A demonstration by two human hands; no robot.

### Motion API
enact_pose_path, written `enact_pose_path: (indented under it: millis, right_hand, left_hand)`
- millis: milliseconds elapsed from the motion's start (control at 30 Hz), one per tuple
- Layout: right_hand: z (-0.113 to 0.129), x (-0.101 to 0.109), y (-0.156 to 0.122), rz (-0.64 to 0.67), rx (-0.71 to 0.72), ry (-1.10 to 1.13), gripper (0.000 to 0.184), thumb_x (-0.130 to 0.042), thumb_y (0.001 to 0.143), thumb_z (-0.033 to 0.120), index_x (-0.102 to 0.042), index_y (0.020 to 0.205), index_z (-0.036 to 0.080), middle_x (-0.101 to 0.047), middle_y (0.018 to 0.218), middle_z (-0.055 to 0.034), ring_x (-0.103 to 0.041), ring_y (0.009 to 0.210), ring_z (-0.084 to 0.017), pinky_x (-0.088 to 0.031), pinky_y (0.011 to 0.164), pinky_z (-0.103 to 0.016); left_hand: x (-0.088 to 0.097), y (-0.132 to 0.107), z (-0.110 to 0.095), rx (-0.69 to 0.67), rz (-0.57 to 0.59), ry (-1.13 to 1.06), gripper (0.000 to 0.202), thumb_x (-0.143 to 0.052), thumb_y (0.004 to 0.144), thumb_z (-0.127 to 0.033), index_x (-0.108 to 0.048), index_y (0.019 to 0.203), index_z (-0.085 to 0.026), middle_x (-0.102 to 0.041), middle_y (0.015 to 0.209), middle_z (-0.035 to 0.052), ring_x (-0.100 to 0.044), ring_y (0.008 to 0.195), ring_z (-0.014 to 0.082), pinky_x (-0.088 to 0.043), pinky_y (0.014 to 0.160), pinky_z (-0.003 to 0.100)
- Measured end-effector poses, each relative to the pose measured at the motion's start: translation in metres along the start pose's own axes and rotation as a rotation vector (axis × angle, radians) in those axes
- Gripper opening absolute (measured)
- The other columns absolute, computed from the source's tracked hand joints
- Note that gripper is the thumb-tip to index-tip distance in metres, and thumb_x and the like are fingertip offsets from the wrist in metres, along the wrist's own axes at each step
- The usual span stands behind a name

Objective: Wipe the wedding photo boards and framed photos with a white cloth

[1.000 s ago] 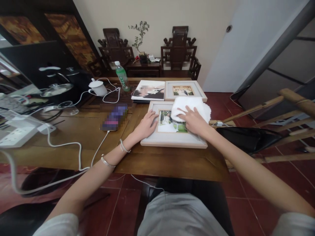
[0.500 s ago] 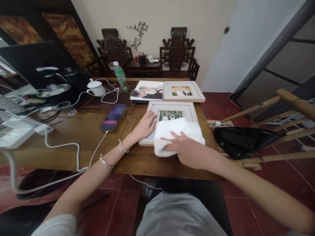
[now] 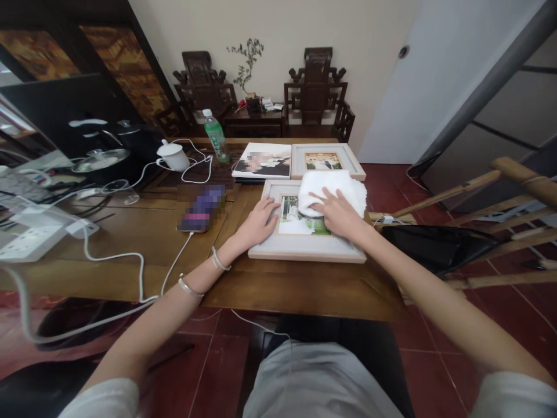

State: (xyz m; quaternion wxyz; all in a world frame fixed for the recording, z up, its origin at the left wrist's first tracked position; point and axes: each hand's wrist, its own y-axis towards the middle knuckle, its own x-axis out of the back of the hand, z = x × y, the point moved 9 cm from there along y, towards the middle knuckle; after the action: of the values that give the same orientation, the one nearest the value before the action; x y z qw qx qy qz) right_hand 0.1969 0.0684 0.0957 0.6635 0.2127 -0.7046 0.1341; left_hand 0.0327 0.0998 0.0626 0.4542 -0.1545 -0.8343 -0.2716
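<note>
A light wood picture frame (image 3: 270, 248) with a white mat and a photo (image 3: 304, 223) lies flat on the wooden table in front of me. On its left edge rests my left hand (image 3: 262, 220), open, its fingers lying flat. My right hand (image 3: 339, 213) presses a folded white towel (image 3: 333, 184) onto the upper right of this frame. Part of the photo is covered by the towel. Some of the right fingers spread over the cloth, while the thumb is tucked at its fold.
Behind lie a second picture frame (image 3: 359, 169) and a stack of photo panels (image 3: 265, 165). A green-labelled bottle (image 3: 216, 136), a lidded white cup (image 3: 173, 155), a phone (image 3: 202, 208), a power strip (image 3: 26, 241) and loose cables occupy the left. Right of the table stands a wooden chair (image 3: 517, 180).
My right hand has slid the towel away from me, from the frame's lower right to its upper right, uncovering the lower photo. The left hand stays on the left edge.
</note>
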Motion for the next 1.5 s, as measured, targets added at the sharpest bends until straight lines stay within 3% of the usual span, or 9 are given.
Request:
enact_pose_path:
  millis: [167,400,567,733,967,1100,1233,1367,1500]
  right_hand:
    - [0.003,-0.001,0.006,0.026,-0.049,-0.028,0.064,-0.040,0.073,-0.005,-0.059,0.130,0.017,-0.038,0.152,-0.0071,-0.026,0.139,-0.042,-0.024,0.106,-0.068]
    - [0.073,0.018,-0.041,0.246,0.071,0.170,0.061,-0.041,0.071,-0.004,-0.065,0.121,0.021,-0.052,0.142,-0.0065,-0.045,0.128,-0.039,-0.040,0.098,-0.057]
    - [0.112,0.030,-0.062,0.209,0.194,0.203,0.060,-0.042,0.073,-0.001,-0.063,0.124,0.020,-0.042,0.150,-0.0049,-0.035,0.136,-0.040,-0.035,0.104,-0.059]
    - [0.121,0.021,-0.041,0.174,0.235,0.202,0.058,-0.039,0.077,-0.001,-0.060,0.128,0.020,-0.040,0.151,-0.0037,-0.030,0.139,-0.039,-0.031,0.107,-0.061]
    - [0.111,0.001,0.013,0.129,0.226,0.076,0.047,-0.046,0.082,0.004,-0.065,0.121,0.020,-0.036,0.153,-0.0039,-0.026,0.141,-0.038,-0.028,0.110,-0.059]
    - [0.093,0.002,0.042,0.039,0.179,0.003,0.043,-0.045,0.084,0.006,-0.064,0.122,0.016,-0.038,0.152,-0.0089,-0.029,0.140,-0.038,-0.028,0.109,-0.059]
    - [0.070,0.001,0.065,0.028,0.107,-0.065,0.045,-0.042,0.088,0.006,-0.062,0.125,0.019,-0.038,0.152,-0.0062,-0.026,0.141,-0.037,-0.025,0.110,-0.059]
    - [0.040,0.002,0.071,0.001,0.051,-0.117,0.046,-0.044,0.085,0.005,-0.063,0.123,0.021,-0.041,0.151,-0.0058,-0.026,0.140,-0.038,-0.024,0.107,-0.064]
    - [0.001,0.002,0.055,0.020,0.010,-0.154,0.050,-0.042,0.080,0.000,-0.066,0.120,0.018,-0.046,0.147,-0.0063,-0.031,0.137,-0.037,-0.027,0.105,-0.062]
  left_hand:
    - [0.000,0.001,-0.001,-0.005,0.011,-0.007,0.040,-0.040,0.095,-0.029,-0.052,0.128,-0.011,-0.044,0.143,0.0186,-0.027,0.143,0.0304,-0.033,0.112,0.055]
    - [-0.001,0.000,-0.001,-0.005,-0.009,-0.008,0.039,-0.038,0.095,-0.029,-0.052,0.128,-0.014,-0.045,0.143,0.0162,-0.027,0.143,0.0296,-0.032,0.112,0.055]
    - [0.006,0.002,-0.005,0.000,-0.047,-0.065,0.042,-0.028,0.099,-0.032,-0.057,0.124,-0.013,-0.052,0.138,0.0138,-0.033,0.141,0.0251,-0.028,0.116,0.049]
    - [0.018,0.002,0.005,0.133,-0.162,-0.247,0.055,-0.017,0.101,-0.044,-0.056,0.127,-0.015,-0.051,0.142,0.0110,-0.042,0.136,0.0208,-0.029,0.116,0.042]
    - [0.019,0.000,0.009,0.154,-0.222,-0.276,0.060,-0.016,0.100,-0.051,-0.042,0.140,-0.015,-0.044,0.148,0.0125,-0.038,0.138,0.0204,-0.026,0.117,0.040]
    - [0.015,0.000,0.000,0.094,-0.169,-0.239,0.060,-0.020,0.100,-0.050,-0.035,0.143,-0.012,-0.035,0.152,0.0160,-0.032,0.142,0.0220,-0.023,0.118,0.041]
    - [0.011,0.000,-0.008,-0.007,-0.122,-0.167,0.056,-0.026,0.100,-0.045,-0.031,0.144,-0.012,-0.034,0.153,0.0174,-0.029,0.143,0.0245,-0.022,0.118,0.045]
    - [0.005,0.000,-0.006,-0.023,-0.082,-0.079,0.056,-0.036,0.097,-0.041,-0.032,0.143,-0.011,-0.037,0.150,0.0194,-0.029,0.142,0.0288,-0.025,0.116,0.049]
    - [0.000,-0.001,-0.005,-0.048,-0.034,-0.018,0.050,-0.040,0.094,-0.035,-0.041,0.137,-0.009,-0.044,0.144,0.0207,-0.026,0.144,0.0312,-0.025,0.116,0.052]
